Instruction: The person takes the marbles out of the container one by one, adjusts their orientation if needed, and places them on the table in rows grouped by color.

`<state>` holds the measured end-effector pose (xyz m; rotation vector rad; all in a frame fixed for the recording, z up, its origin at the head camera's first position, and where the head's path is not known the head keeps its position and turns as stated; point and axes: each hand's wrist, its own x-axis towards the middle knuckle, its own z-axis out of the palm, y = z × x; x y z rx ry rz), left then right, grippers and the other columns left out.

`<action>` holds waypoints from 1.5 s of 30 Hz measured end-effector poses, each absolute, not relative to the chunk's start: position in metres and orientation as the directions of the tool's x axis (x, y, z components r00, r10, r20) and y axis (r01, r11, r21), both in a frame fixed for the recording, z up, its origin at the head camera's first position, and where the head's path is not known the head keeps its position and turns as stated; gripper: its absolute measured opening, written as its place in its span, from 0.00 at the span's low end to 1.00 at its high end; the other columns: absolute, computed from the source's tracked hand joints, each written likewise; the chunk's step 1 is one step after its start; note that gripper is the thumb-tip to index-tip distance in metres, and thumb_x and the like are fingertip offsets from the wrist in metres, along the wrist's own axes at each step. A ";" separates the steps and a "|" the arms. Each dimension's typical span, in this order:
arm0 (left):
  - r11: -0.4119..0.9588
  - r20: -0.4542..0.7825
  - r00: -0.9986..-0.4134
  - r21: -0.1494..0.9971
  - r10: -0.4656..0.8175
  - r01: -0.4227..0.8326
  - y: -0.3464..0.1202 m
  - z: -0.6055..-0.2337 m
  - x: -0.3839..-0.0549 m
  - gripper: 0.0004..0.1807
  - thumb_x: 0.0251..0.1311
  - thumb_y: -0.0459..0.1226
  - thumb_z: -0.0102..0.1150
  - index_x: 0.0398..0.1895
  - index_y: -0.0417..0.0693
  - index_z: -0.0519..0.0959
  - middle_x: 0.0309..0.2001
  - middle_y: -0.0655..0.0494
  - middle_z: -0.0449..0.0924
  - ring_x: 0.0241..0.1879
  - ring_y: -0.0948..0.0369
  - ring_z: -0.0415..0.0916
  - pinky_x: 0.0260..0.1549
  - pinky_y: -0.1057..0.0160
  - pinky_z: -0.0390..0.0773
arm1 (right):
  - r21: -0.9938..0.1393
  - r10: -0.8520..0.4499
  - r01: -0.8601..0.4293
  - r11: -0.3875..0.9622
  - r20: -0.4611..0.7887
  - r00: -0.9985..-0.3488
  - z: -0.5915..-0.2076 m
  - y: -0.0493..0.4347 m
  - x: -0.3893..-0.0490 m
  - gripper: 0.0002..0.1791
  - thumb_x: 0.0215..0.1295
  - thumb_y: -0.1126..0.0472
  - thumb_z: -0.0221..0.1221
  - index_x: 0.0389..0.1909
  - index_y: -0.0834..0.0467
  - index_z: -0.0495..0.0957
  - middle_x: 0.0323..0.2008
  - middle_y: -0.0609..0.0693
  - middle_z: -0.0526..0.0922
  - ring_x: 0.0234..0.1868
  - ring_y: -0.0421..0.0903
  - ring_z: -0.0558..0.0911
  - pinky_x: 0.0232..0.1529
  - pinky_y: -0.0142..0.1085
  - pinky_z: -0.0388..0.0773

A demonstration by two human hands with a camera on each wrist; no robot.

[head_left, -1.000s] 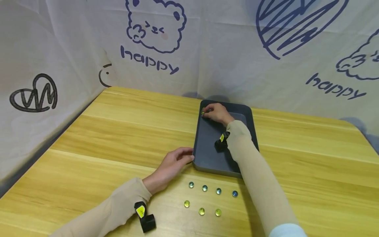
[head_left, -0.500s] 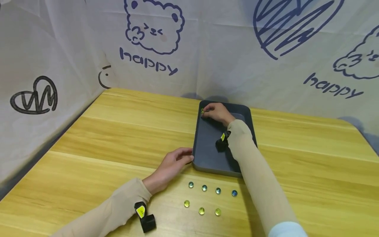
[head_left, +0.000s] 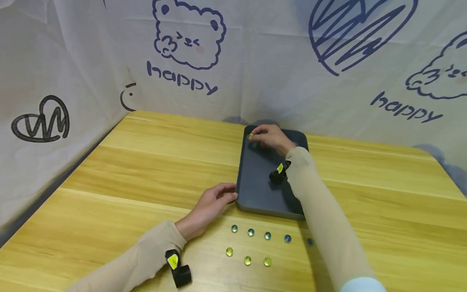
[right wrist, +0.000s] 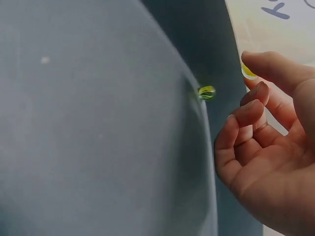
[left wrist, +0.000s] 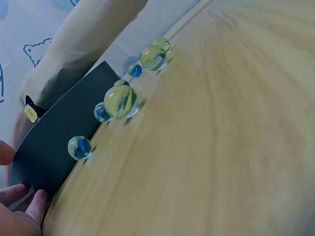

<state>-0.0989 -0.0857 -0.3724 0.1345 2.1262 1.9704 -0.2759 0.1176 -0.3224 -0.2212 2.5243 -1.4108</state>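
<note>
My right hand (head_left: 273,138) is over the far left corner of a dark grey rectangular tray (head_left: 255,174). Its thumb and index finger pinch a yellow marble (right wrist: 248,72), partly hidden by the fingers, while the other fingers are curled in. A second yellow-green marble (right wrist: 207,92) lies inside the tray, along its edge. At the tray's near left corner, my left hand (head_left: 208,209) touches the outer wall with its fingertips. In the left wrist view, the thumb and fingers (left wrist: 35,209) meet the tray's end.
In front of the tray, several blue marbles (head_left: 268,235) form a row, the rightmost beside the right sleeve. Three yellow marbles (head_left: 247,260) make a nearer row. All stand on a wooden table (head_left: 157,162). A white cloth (head_left: 277,73) with drawings hangs behind.
The right hand has shifted slightly right and lifted at the tray's far left corner. One more blue marble shows beside its sleeve. The left hand stays at the tray.
</note>
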 end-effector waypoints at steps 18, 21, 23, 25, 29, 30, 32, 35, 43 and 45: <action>0.075 -0.108 -0.967 0.993 0.231 -0.093 -0.087 -0.372 -0.100 0.21 0.66 0.35 0.54 0.60 0.34 0.73 0.56 0.45 0.76 0.56 0.53 0.72 0.58 0.54 0.71 | -0.911 -0.263 -0.025 0.412 -0.093 -0.960 -0.288 0.120 -0.249 0.15 0.66 0.60 0.61 0.50 0.62 0.77 0.47 0.54 0.73 0.32 0.51 0.71 0.47 0.51 0.69; 0.075 -0.106 -0.968 0.993 0.229 -0.091 -0.088 -0.372 -0.100 0.21 0.66 0.35 0.54 0.60 0.34 0.73 0.56 0.45 0.76 0.56 0.53 0.72 0.58 0.54 0.71 | -0.904 -0.268 -0.038 0.425 -0.086 -0.960 -0.285 0.118 -0.244 0.16 0.65 0.59 0.62 0.50 0.62 0.77 0.44 0.53 0.74 0.30 0.48 0.71 0.49 0.51 0.70; 0.077 -0.109 -0.968 0.993 0.225 -0.094 -0.088 -0.372 -0.100 0.21 0.66 0.35 0.54 0.60 0.34 0.73 0.56 0.45 0.76 0.56 0.53 0.72 0.58 0.54 0.71 | -0.898 -0.277 -0.055 0.436 -0.076 -0.958 -0.284 0.117 -0.240 0.16 0.65 0.59 0.62 0.51 0.62 0.77 0.42 0.54 0.75 0.30 0.49 0.71 0.50 0.51 0.70; 0.078 -0.113 -0.969 0.992 0.220 -0.098 -0.088 -0.372 -0.099 0.21 0.65 0.34 0.55 0.60 0.34 0.73 0.55 0.46 0.77 0.55 0.53 0.73 0.57 0.54 0.71 | -0.891 -0.288 -0.075 0.448 -0.065 -0.955 -0.284 0.117 -0.236 0.17 0.65 0.58 0.61 0.51 0.63 0.77 0.40 0.55 0.75 0.34 0.54 0.72 0.51 0.52 0.71; 0.084 -0.120 -0.968 0.991 0.219 -0.103 -0.087 -0.373 -0.100 0.21 0.65 0.35 0.55 0.60 0.35 0.74 0.55 0.47 0.77 0.55 0.54 0.73 0.57 0.55 0.71 | -0.882 -0.295 -0.105 0.459 -0.039 -0.955 -0.282 0.120 -0.223 0.17 0.66 0.57 0.61 0.51 0.62 0.76 0.41 0.58 0.76 0.44 0.61 0.72 0.52 0.52 0.71; 0.084 -0.118 -0.968 0.991 0.220 -0.102 -0.086 -0.373 -0.101 0.21 0.65 0.35 0.55 0.60 0.35 0.74 0.54 0.47 0.77 0.55 0.54 0.73 0.57 0.54 0.71 | -0.880 -0.293 -0.113 0.462 -0.031 -0.956 -0.281 0.122 -0.219 0.17 0.66 0.56 0.61 0.51 0.62 0.77 0.42 0.58 0.76 0.46 0.61 0.72 0.52 0.52 0.71; 0.083 -0.118 -0.969 0.991 0.219 -0.102 -0.086 -0.374 -0.101 0.21 0.65 0.35 0.55 0.60 0.35 0.73 0.55 0.46 0.77 0.55 0.54 0.73 0.57 0.55 0.71 | -0.882 -0.290 -0.126 0.454 -0.012 -0.957 -0.278 0.125 -0.212 0.17 0.66 0.56 0.61 0.51 0.61 0.77 0.43 0.57 0.76 0.47 0.59 0.72 0.52 0.51 0.72; 0.081 -0.114 -0.967 0.992 0.227 -0.098 -0.085 -0.374 -0.101 0.21 0.65 0.35 0.55 0.60 0.35 0.73 0.55 0.46 0.77 0.55 0.54 0.73 0.57 0.55 0.71 | -0.888 -0.274 -0.140 0.438 0.016 -0.961 -0.274 0.134 -0.199 0.18 0.66 0.55 0.61 0.51 0.62 0.77 0.40 0.55 0.77 0.44 0.55 0.73 0.48 0.46 0.73; 0.083 -0.118 -0.967 0.991 0.226 -0.101 -0.085 -0.372 -0.099 0.21 0.65 0.34 0.55 0.60 0.35 0.73 0.55 0.46 0.77 0.55 0.54 0.73 0.57 0.55 0.71 | -0.909 -0.219 -0.131 0.397 0.045 -0.975 -0.270 0.152 -0.176 0.20 0.67 0.56 0.60 0.52 0.66 0.75 0.40 0.52 0.77 0.45 0.49 0.73 0.48 0.40 0.74; 0.081 -0.119 -0.968 0.991 0.222 -0.103 -0.085 -0.372 -0.099 0.21 0.65 0.34 0.55 0.60 0.35 0.73 0.55 0.46 0.77 0.55 0.54 0.73 0.57 0.55 0.71 | -0.910 -0.227 -0.140 0.390 0.052 -0.972 -0.270 0.154 -0.174 0.20 0.67 0.57 0.60 0.52 0.67 0.75 0.41 0.52 0.77 0.46 0.49 0.73 0.49 0.41 0.74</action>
